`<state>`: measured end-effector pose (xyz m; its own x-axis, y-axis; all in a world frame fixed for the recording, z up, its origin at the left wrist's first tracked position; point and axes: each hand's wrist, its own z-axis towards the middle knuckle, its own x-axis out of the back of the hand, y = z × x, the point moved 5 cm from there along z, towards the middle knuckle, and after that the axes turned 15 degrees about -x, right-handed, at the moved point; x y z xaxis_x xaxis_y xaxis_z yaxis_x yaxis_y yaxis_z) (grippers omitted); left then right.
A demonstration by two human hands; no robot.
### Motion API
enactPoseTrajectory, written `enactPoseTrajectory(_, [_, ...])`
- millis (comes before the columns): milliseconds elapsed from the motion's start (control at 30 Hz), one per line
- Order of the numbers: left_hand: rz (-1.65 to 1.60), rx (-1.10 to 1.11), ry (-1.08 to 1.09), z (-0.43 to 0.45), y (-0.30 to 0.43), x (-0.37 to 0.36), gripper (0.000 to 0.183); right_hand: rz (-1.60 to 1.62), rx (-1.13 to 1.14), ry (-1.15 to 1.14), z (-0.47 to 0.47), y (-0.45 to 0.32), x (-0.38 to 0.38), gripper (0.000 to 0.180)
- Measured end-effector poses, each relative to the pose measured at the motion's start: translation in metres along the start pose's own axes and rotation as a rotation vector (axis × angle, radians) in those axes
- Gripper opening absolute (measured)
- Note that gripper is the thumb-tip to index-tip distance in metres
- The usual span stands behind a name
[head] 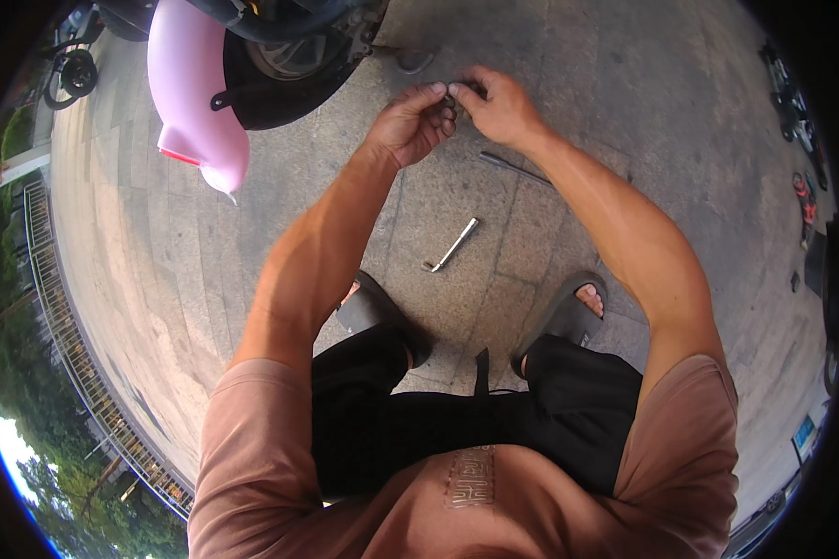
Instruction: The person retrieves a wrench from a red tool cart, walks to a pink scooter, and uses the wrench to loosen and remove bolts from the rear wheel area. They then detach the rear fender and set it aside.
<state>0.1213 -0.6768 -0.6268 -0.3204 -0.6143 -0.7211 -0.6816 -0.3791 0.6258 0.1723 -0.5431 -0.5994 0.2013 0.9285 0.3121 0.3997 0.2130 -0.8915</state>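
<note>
My left hand (416,124) and my right hand (500,108) meet fingertip to fingertip in front of me, above the paving. Between the thumbs and fingers is a small dark part (450,100), mostly covered and too small to identify. Both hands appear to pinch it. Below them on the stone lies a shiny L-shaped socket wrench (456,243), its bent end towards my left foot. A darker metal rod (514,168) rests under my right forearm, which hides one end.
At upper left stands a scooter's wheel (287,63) beside a pink plastic fender (196,91) with a black bracket (222,100). A curved metal piece (416,63) is near the wheel. My sandalled feet flank the wrench. Farther off are a metal railing (77,349) and a parked two-wheeler (77,73).
</note>
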Motion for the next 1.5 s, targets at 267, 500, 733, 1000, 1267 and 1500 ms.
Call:
enactPoseTrajectory(267, [0.370, 0.121, 0.174, -0.022, -0.009, 0.023, 0.014, 0.395, -0.206, -0.032, 0.025, -0.013, 0.003, 0.024])
enactPoseTrajectory(500, [1.047, 0.319, 0.024, -0.036, -0.001, 0.033, 0.017, 0.439, -0.166, -0.068, 0.042, -0.051, -0.019, 0.024])
enactPoseTrajectory(733, [1.616, 0.328, -0.360, -0.038, 0.034, 0.059, 0.021, 0.358, -0.191, -0.059, 0.038, -0.037, -0.015, 0.020])
enactPoseTrajectory(1000, [0.930, -0.353, 0.345, -0.032, 0.083, 0.021, 0.019, 0.339, -0.168, 0.034, 0.037, -0.029, 0.002, 0.020])
enactPoseTrajectory(1267, [0.787, -0.442, 0.430, -0.034, 0.092, -0.038, 0.021, 0.263, -0.089, 0.117, 0.035, -0.042, 0.010, 0.019])
enactPoseTrajectory(1500, [0.900, -0.473, 0.720, -0.059, 0.105, -0.007, 0.029, 0.279, -0.085, 0.062, 0.031, -0.035, 0.015, 0.019])
